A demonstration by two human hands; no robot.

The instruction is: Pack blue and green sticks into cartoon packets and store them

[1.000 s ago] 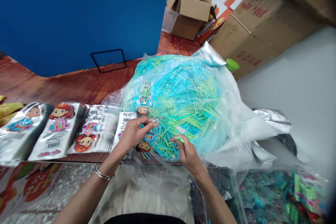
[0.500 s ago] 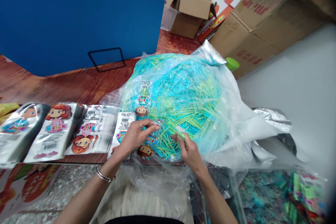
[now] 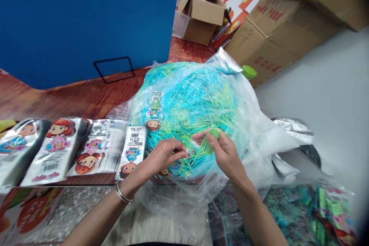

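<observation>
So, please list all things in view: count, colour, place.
sticks: many, blue and green, centre
plastic: some, clear, around sticks
pouches: many, multicoloured, left and centre
table: one, reddish, below
panel: one, blue, behind
frame: one, black, at panel
cartons: several, brown, back right
boxes: several, orange, back and lower left
round thing: one, green, by cartons
foil: some, silver, right
unclear thing: one, yellow, left edge
packets: several, green, lower right
bracelet: one, silver, left wrist
left hand: one, bare, holding pouch
right hand: one, bare, holding sticks

The sticks (image 3: 187, 96) are turquoise and lime green (the panel (image 3: 80, 19) plain blue).
</observation>
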